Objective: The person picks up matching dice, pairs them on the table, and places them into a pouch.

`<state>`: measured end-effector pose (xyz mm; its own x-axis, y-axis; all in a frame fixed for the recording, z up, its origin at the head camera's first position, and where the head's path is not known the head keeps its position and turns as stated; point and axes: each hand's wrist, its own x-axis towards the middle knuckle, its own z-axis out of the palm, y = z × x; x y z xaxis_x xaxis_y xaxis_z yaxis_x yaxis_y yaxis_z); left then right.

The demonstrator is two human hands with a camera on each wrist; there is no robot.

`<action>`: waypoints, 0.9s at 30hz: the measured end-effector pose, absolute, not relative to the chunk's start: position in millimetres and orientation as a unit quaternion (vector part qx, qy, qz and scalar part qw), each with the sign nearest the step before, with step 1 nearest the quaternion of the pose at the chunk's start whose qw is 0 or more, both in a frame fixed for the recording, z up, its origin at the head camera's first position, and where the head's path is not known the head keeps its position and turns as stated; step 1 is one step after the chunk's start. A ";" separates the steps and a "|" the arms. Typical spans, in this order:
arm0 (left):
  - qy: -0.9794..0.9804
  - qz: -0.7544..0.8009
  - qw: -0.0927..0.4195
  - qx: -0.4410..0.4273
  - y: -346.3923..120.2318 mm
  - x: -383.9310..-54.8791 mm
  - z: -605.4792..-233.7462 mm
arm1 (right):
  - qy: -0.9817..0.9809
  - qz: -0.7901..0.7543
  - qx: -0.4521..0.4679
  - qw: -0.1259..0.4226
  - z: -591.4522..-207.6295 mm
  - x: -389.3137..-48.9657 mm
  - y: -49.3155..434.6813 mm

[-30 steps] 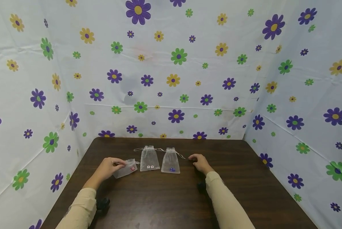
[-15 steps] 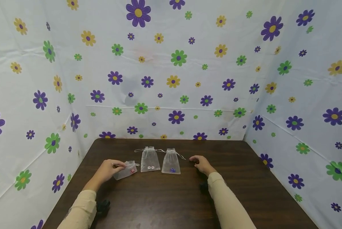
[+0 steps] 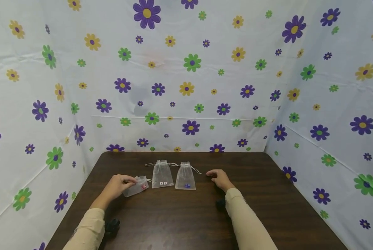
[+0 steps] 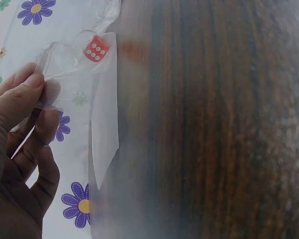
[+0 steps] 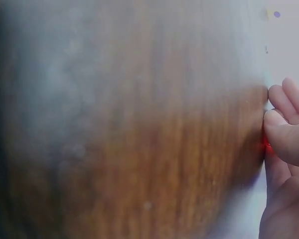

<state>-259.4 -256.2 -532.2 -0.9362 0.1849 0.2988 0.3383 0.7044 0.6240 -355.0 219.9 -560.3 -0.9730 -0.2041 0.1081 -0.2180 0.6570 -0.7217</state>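
My left hand [image 3: 119,184] pinches a sheer white drawstring bag [image 3: 131,190] between thumb and fingers at the table's left. Inside that bag lies a red die [image 4: 95,48], its six-dot face showing in the left wrist view. To its right, two more sheer bags lie flat: the middle bag [image 3: 162,173] holds two white dice [image 3: 163,183], and the other bag [image 3: 184,177] holds blue dice [image 3: 187,185]. Right of these, my right hand [image 3: 219,178] is low over the table, its thumb and fingers holding a small see-through red piece [image 5: 267,144], mostly hidden behind the thumb.
The dark wooden table [image 3: 174,218] runs back to a white flower-print sheet [image 3: 186,76], which also covers both sides. Thin drawstrings [image 3: 197,170] trail from the bags' tops, one reaching toward the right hand.
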 end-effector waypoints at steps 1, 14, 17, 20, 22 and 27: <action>-0.917 -0.358 0.108 -0.143 -256.3 -259.0 -532.1 | -0.910 0.398 0.116 0.008 -559.7 -355.1 219.6; -0.916 -0.366 0.101 -0.134 -255.7 -258.7 -531.7 | -0.915 0.389 0.110 0.009 -555.1 -358.6 217.7; -0.915 -0.369 0.098 -0.130 -255.9 -259.3 -532.7 | -0.915 0.390 0.105 0.008 -555.2 -359.5 217.3; -0.916 -0.368 0.098 -0.128 -256.4 -259.7 -533.8 | -0.915 0.388 0.109 0.012 -555.6 -359.9 215.9; -0.916 -0.367 0.098 -0.129 -256.7 -259.9 -534.1 | -0.914 0.390 0.111 0.012 -555.4 -360.1 214.3; -0.914 -0.367 0.102 -0.137 -257.4 -260.3 -534.6 | -0.913 0.390 0.117 0.012 -552.1 -360.7 209.9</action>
